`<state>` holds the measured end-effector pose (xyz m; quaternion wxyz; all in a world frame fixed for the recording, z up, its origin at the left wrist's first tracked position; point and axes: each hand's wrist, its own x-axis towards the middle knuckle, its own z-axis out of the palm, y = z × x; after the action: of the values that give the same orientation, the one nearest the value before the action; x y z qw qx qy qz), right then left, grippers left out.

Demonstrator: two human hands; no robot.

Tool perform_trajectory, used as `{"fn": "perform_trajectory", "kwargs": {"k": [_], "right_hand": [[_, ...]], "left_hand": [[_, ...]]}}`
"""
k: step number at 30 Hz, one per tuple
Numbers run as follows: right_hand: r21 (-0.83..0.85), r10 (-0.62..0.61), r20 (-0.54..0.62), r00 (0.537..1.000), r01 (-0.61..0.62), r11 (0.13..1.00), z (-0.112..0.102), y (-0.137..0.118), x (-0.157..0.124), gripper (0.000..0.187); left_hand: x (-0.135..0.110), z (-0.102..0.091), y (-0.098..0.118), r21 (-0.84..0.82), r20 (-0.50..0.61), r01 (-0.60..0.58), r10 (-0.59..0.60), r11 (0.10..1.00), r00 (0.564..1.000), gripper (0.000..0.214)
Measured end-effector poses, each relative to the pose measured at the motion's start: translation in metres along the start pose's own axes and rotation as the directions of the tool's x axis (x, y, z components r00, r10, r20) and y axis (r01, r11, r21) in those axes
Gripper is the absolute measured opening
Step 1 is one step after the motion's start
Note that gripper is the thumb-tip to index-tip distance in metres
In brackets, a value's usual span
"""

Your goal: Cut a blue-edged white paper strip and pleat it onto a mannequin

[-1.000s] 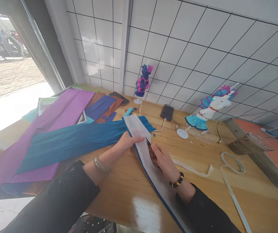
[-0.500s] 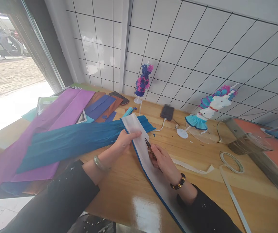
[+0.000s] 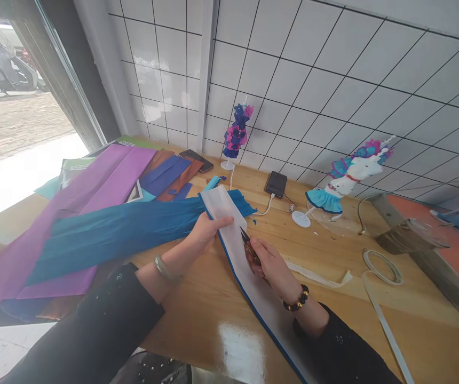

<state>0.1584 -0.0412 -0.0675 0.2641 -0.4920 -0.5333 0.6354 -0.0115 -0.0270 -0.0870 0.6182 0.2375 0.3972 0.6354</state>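
Note:
My left hand (image 3: 206, 230) pinches the far end of a long white strip (image 3: 229, 229) with a blue edge, thumb on top; its material I cannot make out for certain. In my right hand (image 3: 271, 264) is a small pair of scissors (image 3: 247, 239), the dark blades pointing up and left over the strip's right edge. The near part of the strip runs under my right forearm toward the table's front edge. A blue crepe paper sheet (image 3: 133, 224) lies spread to the left, and its end shows beyond the strip.
Purple paper (image 3: 113, 176) and other coloured sheets cover the table's left. Two phones, one black (image 3: 276, 184) on a cable, lie at the back. Small figures, one a white unicorn (image 3: 349, 178), stand by the wall. At right are a tape roll (image 3: 382, 268) and a clear container (image 3: 413, 234).
My right hand and the scissors have shifted very slightly to the right. The left hand keeps its place on the strip.

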Motion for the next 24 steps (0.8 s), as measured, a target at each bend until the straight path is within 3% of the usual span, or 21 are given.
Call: {"fn": "perform_trajectory", "kwargs": {"k": [24], "right_hand": [[0.018,-0.088,-0.032,0.996,0.089,0.996,0.019,-0.017,0.013,0.047]], "left_hand": [[-0.002,0.002,-0.002,0.076,0.066,-0.090,0.085,0.993,0.994,0.035]]}}
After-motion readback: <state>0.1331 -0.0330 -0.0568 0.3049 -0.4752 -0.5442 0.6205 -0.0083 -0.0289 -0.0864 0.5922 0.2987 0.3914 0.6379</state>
